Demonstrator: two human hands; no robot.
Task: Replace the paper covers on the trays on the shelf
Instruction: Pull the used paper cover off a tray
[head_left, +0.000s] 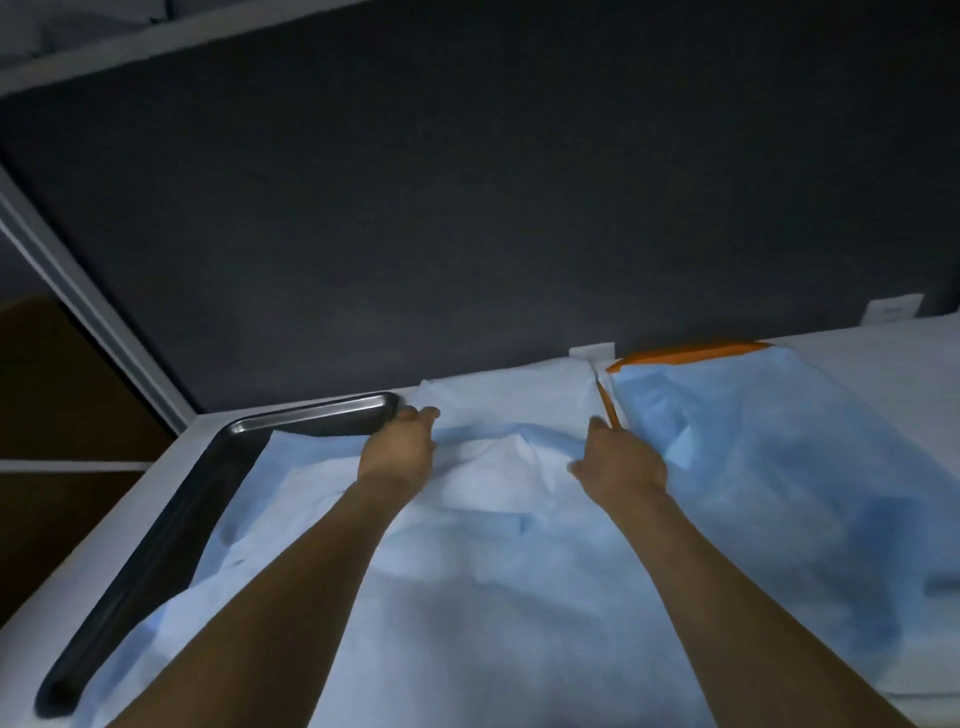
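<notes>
A metal tray (311, 413) lies on the white shelf, its left and far rims bare. A pale blue paper cover (467, 571) is spread over most of it, with its far part bunched and turned up white. My left hand (400, 447) pinches the paper's far edge near the tray's far right corner. My right hand (618, 457) grips the same bunched edge further right. To the right sits an orange tray (691, 353) under another blue paper cover (753, 467).
A dark back wall (467, 208) rises just behind the trays. An upper shelf (156, 41) crosses the top left. The white shelf top (893, 364) continues to the right. A brown cabinet (52, 415) stands at the left.
</notes>
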